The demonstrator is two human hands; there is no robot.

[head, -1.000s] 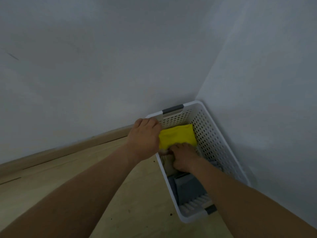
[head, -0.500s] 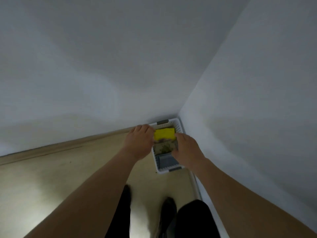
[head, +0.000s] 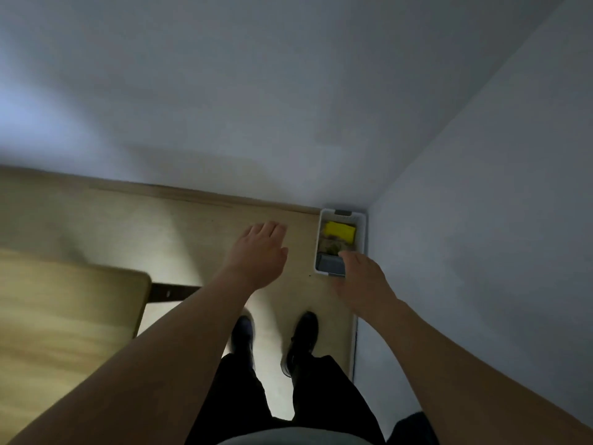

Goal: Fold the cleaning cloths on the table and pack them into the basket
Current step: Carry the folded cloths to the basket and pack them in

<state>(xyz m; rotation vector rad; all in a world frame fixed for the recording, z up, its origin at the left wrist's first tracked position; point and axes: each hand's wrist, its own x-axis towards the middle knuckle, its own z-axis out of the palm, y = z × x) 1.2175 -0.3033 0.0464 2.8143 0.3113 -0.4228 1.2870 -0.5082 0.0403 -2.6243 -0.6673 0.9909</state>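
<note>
A white perforated plastic basket point(head: 360, 220) sits on the pale wooden floor point(head: 179, 239), pushed into the corner where two grey-white walls point(head: 288, 91) meet, at about one o'clock from the person's feet. Inside it three folded cleaning cloths lie in a row: a bright yellow cloth point(head: 339, 230) at the far end, a mottled olive-brown cloth point(head: 332, 246) in the middle, and a grey cloth point(head: 330, 264) at the near end.

The left hand point(head: 258, 252) hangs in the air at twelve o'clock, to the left of the basket and apart from it, palm down, fingers straight and relaxed, holding nothing. The right hand point(head: 365, 284) hovers at the basket's near right corner, covering part of the rim from this view; its fingers look loosely extended and empty, and whether it touches the rim cannot be told.

Black shoes point(head: 303, 335) and dark trousers point(head: 288, 396) show below. A light wooden table corner point(head: 64, 316) lies at nine o'clock, blurred.
</note>
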